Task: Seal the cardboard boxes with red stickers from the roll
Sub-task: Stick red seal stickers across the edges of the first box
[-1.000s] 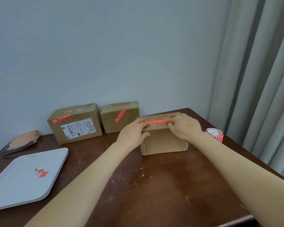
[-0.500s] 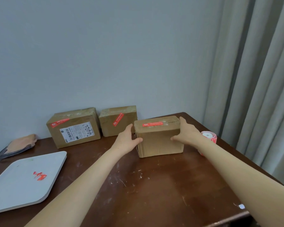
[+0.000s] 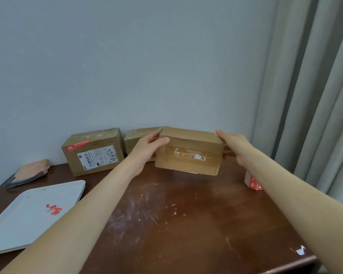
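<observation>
Taped cardboard box, left hand and right hand clasping its ends, scratched wooden table

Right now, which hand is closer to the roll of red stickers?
Right. The right hand holds the right end of the lifted box, close to the sticker roll; the left hand holds the opposite end, farther away.

Plain grey-blue wall; pale curtains at right; scratched dark wooden table.
</observation>
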Demonstrator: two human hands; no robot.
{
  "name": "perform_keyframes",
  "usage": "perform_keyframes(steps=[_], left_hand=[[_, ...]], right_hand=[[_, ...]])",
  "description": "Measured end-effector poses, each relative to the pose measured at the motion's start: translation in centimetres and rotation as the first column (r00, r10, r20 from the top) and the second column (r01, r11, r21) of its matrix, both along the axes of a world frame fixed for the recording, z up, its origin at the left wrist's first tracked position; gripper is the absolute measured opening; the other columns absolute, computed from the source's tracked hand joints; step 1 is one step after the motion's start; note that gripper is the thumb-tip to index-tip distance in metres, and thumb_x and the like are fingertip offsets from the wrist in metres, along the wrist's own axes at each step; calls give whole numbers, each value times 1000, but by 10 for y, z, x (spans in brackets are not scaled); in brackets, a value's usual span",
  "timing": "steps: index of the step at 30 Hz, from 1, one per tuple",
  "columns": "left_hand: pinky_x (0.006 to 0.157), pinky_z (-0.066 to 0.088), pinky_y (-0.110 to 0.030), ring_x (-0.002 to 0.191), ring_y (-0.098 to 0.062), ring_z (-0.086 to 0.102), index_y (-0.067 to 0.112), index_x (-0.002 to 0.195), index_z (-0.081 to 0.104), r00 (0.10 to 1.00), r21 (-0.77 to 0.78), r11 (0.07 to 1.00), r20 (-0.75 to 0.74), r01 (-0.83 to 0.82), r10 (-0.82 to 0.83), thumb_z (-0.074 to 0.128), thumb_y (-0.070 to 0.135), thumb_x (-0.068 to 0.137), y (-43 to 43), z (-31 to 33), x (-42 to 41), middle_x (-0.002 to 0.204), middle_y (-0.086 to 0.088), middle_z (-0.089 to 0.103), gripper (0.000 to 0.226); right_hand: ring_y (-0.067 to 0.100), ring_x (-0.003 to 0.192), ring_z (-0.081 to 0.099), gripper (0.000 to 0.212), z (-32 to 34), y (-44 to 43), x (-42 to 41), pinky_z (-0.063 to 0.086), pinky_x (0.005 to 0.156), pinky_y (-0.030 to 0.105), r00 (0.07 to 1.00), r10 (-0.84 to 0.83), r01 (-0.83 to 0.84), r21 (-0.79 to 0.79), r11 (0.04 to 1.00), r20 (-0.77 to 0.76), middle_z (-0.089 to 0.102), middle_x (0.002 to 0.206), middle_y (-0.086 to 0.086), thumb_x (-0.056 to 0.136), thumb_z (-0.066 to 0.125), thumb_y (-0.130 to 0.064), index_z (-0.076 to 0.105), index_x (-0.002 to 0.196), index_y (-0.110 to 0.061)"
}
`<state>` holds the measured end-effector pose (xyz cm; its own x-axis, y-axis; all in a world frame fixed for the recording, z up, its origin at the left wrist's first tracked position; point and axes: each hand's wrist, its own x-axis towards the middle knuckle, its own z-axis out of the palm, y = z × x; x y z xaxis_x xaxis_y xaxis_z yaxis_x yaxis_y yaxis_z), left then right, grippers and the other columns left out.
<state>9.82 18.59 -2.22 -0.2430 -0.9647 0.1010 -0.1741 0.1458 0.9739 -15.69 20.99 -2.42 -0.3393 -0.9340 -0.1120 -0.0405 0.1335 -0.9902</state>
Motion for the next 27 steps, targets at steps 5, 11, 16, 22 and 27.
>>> perform_keyframes(steps=[5,11,16,22,27], left_hand=[[93,47,-28,114,-10,56,21,134,52,992,-131,988,79,-86,97,62,24,89,0,3,-4,126,6,61,46],[85,49,-29,102,-16,63,16,111,68,972,-123,967,44,-222,229,61,27,90,-1,8,-10,102,3,69,24],[89,47,-33,106,-18,59,16,116,64,953,-56,951,-11,-303,303,62,42,86,-3,12,-15,112,0,65,40],[105,38,-41,112,-15,57,31,112,64,996,54,995,-5,-84,85,58,48,85,8,-4,-15,115,9,66,32],[89,45,-35,104,-9,60,39,101,62,994,-20,999,97,-51,52,50,49,92,13,-17,-14,105,13,68,18]], right_hand=[[22,101,61,44,8,1,3,47,80,34,996,80,-81,26,996,26,64,108,3,84,67,-48,62,113,-16],[17,94,63,44,15,11,4,52,82,33,942,273,-275,15,961,-194,67,105,-3,79,71,-48,62,115,-23],[13,79,62,31,17,13,6,49,62,28,963,234,-234,17,972,-137,66,94,-4,88,67,-33,61,115,-20],[13,72,59,35,16,10,3,45,57,27,968,142,-110,160,981,-205,64,85,-1,91,59,-42,60,112,-15],[13,78,59,44,12,11,3,45,62,27,953,188,-148,179,973,-237,65,89,-1,89,54,-55,59,115,-20]])
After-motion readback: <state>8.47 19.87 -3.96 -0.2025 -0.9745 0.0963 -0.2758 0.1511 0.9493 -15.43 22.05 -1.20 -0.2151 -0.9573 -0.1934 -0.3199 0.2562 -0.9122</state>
